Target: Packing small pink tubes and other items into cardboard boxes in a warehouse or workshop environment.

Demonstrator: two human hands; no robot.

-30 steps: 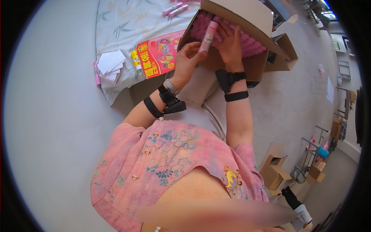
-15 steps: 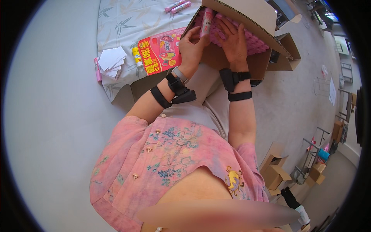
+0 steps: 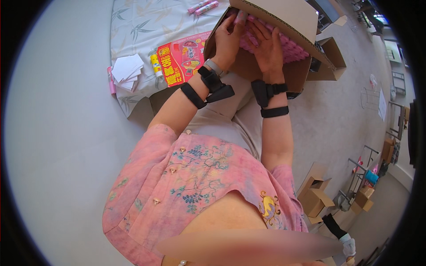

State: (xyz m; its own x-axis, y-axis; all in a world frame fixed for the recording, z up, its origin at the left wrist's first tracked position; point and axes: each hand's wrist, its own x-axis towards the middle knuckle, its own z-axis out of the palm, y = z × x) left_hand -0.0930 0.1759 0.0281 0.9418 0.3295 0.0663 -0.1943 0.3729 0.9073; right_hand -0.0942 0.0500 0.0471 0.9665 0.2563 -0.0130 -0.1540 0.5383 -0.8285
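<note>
An opened cardboard box (image 3: 250, 66) leans in front of me, packed with rows of pink tubes (image 3: 295, 48). My left hand (image 3: 227, 41) reaches into its left side, fingers closed on one pink printed tube (image 3: 241, 17) that stands upright at the end of the rows. Part of that tube is hidden by my fingers. My right hand (image 3: 269, 49) lies open, its fingers spread against the packed tubes beside it.
Left of the box, a leaf-patterned cloth (image 3: 133, 40) carries a red printed bag (image 3: 184, 57), a yellow glue stick (image 3: 156, 65), white cards (image 3: 127, 71) and loose pink tubes (image 3: 206, 8). Empty cartons (image 3: 316, 197) stand on the floor at right.
My left hand has moved up and right into the box, carrying the pink tube against the packed rows. My right hand has stayed almost in place.
</note>
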